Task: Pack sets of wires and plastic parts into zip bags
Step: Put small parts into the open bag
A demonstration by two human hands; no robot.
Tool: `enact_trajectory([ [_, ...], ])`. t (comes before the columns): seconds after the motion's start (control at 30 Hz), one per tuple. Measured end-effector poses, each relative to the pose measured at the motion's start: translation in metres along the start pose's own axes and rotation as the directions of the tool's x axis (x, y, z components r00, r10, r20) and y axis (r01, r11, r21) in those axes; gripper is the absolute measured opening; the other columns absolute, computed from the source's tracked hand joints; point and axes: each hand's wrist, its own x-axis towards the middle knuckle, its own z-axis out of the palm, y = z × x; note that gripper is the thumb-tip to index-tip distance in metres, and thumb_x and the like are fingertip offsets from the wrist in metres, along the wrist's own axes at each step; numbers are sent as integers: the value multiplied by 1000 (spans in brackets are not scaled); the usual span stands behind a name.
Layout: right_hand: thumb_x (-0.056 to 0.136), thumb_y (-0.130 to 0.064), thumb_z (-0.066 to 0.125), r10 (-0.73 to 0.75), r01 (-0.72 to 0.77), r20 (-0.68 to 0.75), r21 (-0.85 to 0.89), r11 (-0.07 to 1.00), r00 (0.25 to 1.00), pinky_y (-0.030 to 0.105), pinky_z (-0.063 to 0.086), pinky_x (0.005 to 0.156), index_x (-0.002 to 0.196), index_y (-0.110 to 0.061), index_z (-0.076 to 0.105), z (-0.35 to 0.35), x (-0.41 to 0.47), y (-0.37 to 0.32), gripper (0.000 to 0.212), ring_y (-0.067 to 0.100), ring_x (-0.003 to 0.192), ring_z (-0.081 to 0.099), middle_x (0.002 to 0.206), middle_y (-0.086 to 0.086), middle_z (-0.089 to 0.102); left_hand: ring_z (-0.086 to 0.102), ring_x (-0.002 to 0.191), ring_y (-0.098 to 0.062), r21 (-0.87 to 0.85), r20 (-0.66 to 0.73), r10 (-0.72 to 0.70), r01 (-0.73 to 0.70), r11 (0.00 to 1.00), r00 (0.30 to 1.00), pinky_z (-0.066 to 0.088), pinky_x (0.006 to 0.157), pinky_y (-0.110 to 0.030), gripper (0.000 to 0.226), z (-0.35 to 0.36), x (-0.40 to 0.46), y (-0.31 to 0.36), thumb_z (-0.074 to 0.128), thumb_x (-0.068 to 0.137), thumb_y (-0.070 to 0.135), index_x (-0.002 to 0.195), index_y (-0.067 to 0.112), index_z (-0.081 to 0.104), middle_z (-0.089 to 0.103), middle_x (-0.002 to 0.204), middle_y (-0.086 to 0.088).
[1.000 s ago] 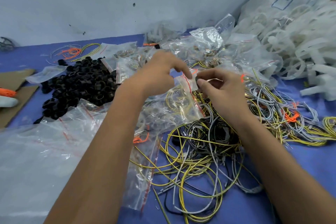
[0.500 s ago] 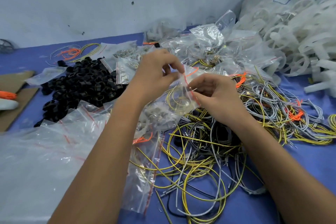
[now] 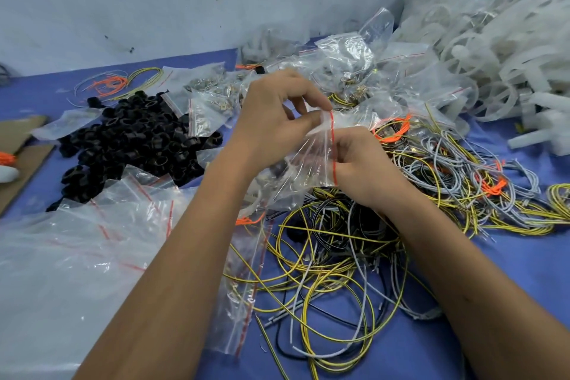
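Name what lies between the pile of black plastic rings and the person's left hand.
In the head view, small zip bags of metal parts lie between the black rings and the left hand.

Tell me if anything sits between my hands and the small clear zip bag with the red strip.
Nothing visible does. The left hand pinches the small clear zip bag at its top corner, and the right hand grips its red-striped edge lower down.

Two hands (image 3: pixel 308 139), one held zip bag (image 3: pixel 311 160), one heap of black plastic parts (image 3: pixel 129 139), one tangle of wires (image 3: pixel 333 256)
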Motion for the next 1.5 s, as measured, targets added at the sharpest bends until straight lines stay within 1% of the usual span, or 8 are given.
enact_trajectory([
  [0.27, 87, -5, 78, -31, 47, 84, -193, 980, 996, 28, 57, 78, 91, -10, 79, 1, 2, -8, 6, 7, 81, 71, 84, -12, 75, 63, 79, -21, -29, -18, -11, 10, 1000, 1000, 52, 66, -33, 16, -3, -1, -2, 77, 80, 3, 90, 15, 80, 69, 90, -3],
  [0.57, 100, -14, 64, 59, 117, 422, -380, 918, 905, 46, 53, 92, 106, -4, 75, 3, 21, -8, 16, 29, 102, 68, 107, 9, 75, 61, 81, -19, -35, -8, -20, 20, 999, 1000, 50, 66, -28, 16, -5, -1, -5, 80, 79, 8, 91, 18, 80, 69, 90, 0],
  [0.7, 96, -14, 71, 1, 10, 69, -169, 986, 998, 52, 59, 75, 96, -3, 77, 1, 8, 0, 13, 29, 85, 73, 89, 18, 75, 62, 82, -10, -37, 40, -141, 142, 989, 989, 47, 69, -16, 20, -11, -5, -19, 75, 88, 27, 108, 26, 73, 69, 93, 4],
  [0.83, 104, -49, 32, 134, -99, -67, 378, 920, 989, 29, 50, 53, 86, -7, 71, -10, 7, -11, 60, 25, 62, 61, 80, 25, 66, 55, 78, -18, 210, 192, -336, 296, 932, 922, 43, 74, -35, 44, -17, -10, -35, 44, 106, 52, 87, 15, 60, 60, 84, -3],
  [1.03, 90, -32, 76, -8, 46, 235, -156, 987, 972, 30, 30, 54, 79, -5, 71, -15, 2, -13, 29, 16, 55, 41, 59, 13, 53, 55, 69, -23, 319, 235, -459, 378, 869, 857, 42, 68, -42, 65, -20, -11, -31, 29, 104, 65, 73, 11, 51, 57, 73, -5],
  [1.27, 96, -15, 71, -64, 62, -308, -16, 998, 949, 46, 54, 91, 101, -15, 79, -18, 11, -4, 9, 24, 99, 70, 101, 6, 77, 71, 82, -20, 105, 312, -667, 673, 732, 676, 51, 78, -35, 77, -38, -12, -36, 25, 91, 84, 97, 26, 76, 78, 84, -3],
  [1.37, 102, -18, 61, -93, 105, -335, 19, 994, 938, 46, 50, 96, 106, -26, 76, -16, 14, 2, 17, 23, 114, 64, 114, 5, 73, 71, 87, -19, 69, 401, -662, 699, 711, 634, 46, 90, -36, 78, -42, -17, -39, 30, 84, 90, 100, 31, 79, 74, 71, 4],
  [1.5, 104, -22, 58, -68, 116, -350, 117, 986, 934, 61, 46, 105, 100, -37, 74, -10, 13, 2, 22, 31, 119, 60, 117, 8, 70, 69, 105, -7, -62, 501, -606, 724, 687, 618, 49, 104, -31, 52, -38, -20, -43, 51, 90, 77, 116, 39, 75, 72, 113, 24],
])
